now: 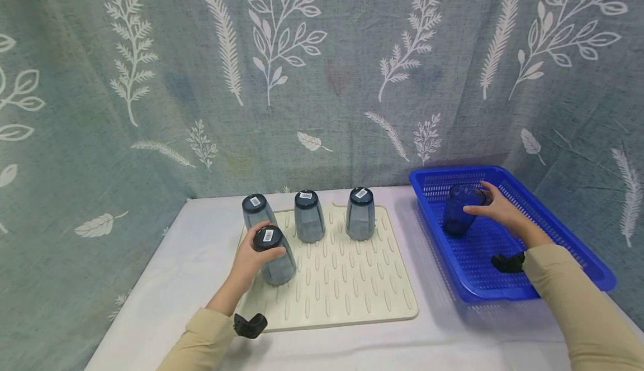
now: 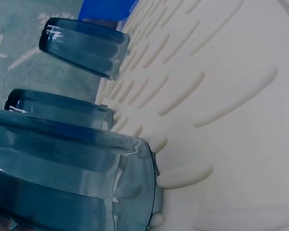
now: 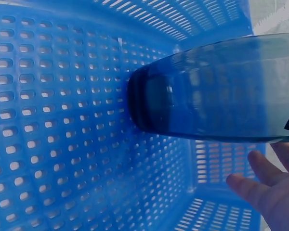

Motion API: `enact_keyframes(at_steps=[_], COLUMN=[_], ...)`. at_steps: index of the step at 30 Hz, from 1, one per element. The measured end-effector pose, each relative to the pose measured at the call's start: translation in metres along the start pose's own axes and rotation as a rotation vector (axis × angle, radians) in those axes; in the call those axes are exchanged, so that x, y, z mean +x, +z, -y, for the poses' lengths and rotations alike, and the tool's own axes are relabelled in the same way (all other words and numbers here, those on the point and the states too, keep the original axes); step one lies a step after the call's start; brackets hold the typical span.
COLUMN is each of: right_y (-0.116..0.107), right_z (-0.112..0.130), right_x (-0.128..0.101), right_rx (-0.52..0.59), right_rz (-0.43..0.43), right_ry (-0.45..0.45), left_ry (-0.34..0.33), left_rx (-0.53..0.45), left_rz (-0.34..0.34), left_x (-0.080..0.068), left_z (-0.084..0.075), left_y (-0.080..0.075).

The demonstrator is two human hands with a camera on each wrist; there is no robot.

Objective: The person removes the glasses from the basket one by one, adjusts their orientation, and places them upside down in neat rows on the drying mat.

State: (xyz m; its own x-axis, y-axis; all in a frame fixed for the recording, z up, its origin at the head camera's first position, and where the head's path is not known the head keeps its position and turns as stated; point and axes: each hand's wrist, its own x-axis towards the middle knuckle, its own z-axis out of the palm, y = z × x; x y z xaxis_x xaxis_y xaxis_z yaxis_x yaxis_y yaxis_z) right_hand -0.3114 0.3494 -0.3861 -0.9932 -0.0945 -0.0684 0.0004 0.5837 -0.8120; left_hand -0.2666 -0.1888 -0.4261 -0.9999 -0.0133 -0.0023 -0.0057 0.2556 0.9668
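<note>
Nearest: left hand (image 1: pixel 250 260) wrapped around the front tumbler (image 1: pixel 274 256), fingers curled on its side and thumb across the base, the glass upside down with its rim on the ribbed drying mat (image 1: pixel 352 287). From the left wrist view, rim down among the ribs (image 2: pixel 183 174), touching or just about touching; cannot tell which. Probably at the point of being set down.

Farther back on the mat: three more tumblers inverted in a row, left (image 1: pixel 255 210), middle (image 1: pixel 308 216) and right (image 1: pixel 360 213), each with a barcode sticker on its base. Four on the mat, then, counting the one in hand.

To the right, just off the mat: blue perforated basket (image 1: pixel 553 231). Inside, right hand (image 1: pixel 498 206) on the last glass (image 1: pixel 460 210), standing upright near the back wall, fingers spread over its far side and top, thumb on the near side. In the right wrist view, fingertips (image 3: pixel 253 185) loose beside the glass (image 3: pixel 221 91), grip not closed tight. Seemingly one glass left to bring over and turn.

Room: bare mat in the front and right rows. Basket wall between glass and mat, so likely a lift clear of the rim first. White table edge near the mat's front.
</note>
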Motion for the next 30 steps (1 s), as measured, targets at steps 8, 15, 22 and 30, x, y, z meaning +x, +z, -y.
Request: enact_keyframes(at_steps=[8,15,22,30], right_y=[0.003,0.006,0.014,0.017], right_z=[-0.003,-0.004,-0.010,-0.008], right_x=[0.003,0.006,0.014,0.012], right_rx=[-0.002,-0.003,0.016,0.014], right_rz=[0.024,0.007,-0.038,-0.068], right_ry=[-0.003,0.017,0.051,0.080], left_ry=[0.009,0.023,0.063,0.113], left_rx=[-0.041,-0.045,-0.045,-0.043], left_rz=[-0.003,-0.009,-0.043,-0.086], left_x=[-0.002,-0.003,-0.006,-0.010], left_z=[0.001,0.002,0.002,0.004], left_y=[0.001,0.001,0.003,0.009])
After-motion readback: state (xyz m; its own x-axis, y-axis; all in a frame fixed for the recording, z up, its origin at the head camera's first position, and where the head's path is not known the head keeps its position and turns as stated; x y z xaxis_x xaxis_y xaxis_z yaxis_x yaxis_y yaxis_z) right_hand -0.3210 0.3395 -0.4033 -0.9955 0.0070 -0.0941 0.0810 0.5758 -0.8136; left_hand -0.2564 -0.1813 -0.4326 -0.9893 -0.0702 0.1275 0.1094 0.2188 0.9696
